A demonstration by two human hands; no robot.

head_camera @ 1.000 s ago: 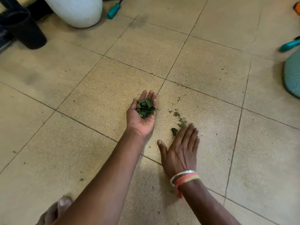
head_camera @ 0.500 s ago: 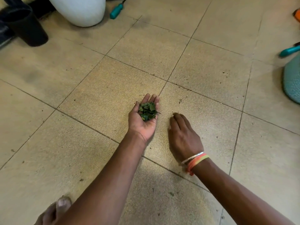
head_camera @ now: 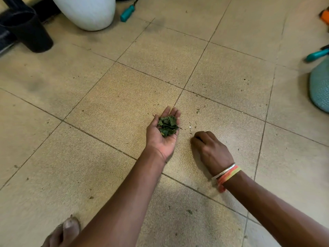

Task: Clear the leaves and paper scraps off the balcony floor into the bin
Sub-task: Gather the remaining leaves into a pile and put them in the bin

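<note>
Head view cuts off plenty: a black container [head_camera: 30,29] top left and some teal textured thing [head_camera: 320,86] at the right edge are only half in shot. The right hand [head_camera: 211,150] sits knuckles-up on the tile with its fingers curled under, so I can't tell if they've got anything. The left hand [head_camera: 163,139] lies palm up, fingers together and lightly cupped, with torn green leaves [head_camera: 168,125] piled in it. A white pot [head_camera: 85,11] and a teal-handled tool [head_camera: 127,13] sit further back. The beige tiled floor [head_camera: 106,104] is speckled with grit.
</note>
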